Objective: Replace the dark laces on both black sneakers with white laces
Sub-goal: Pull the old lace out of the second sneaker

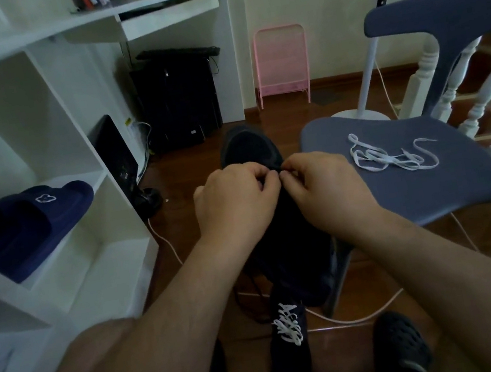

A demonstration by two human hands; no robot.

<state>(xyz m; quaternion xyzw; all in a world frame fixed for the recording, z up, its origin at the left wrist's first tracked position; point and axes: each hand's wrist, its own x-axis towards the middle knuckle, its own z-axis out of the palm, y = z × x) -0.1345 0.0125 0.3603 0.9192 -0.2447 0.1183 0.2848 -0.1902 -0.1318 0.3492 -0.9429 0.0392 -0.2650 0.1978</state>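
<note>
Black sneaker (250,148) sits raised under both hands, left hand (234,204) and right hand (326,188) pinching at its lacing, fingertips nearly touching. Below them, on the floor, stands the second sneaker (292,367) with white laces. Right of the hands, a loose white lace (393,156) lies on the blue chair (419,194).

Pretty muted palette here tbh. The sneaker being held (249,149) is plain black all over, and the sneaker on the floor (290,358) is black too but with bright white lacing criss-crossed on top. The loose lace (391,156) is white, sitting on a dusty blue-grey chair (427,183). The slides (28,224) on the white shelf unit (40,130) are navy with a little white outlined logo. There's a pastel pink wire rack (282,64) against a cream wall, the floor (283,110) is reddish-brown wood, and the computer tower (178,102) is black.
</note>
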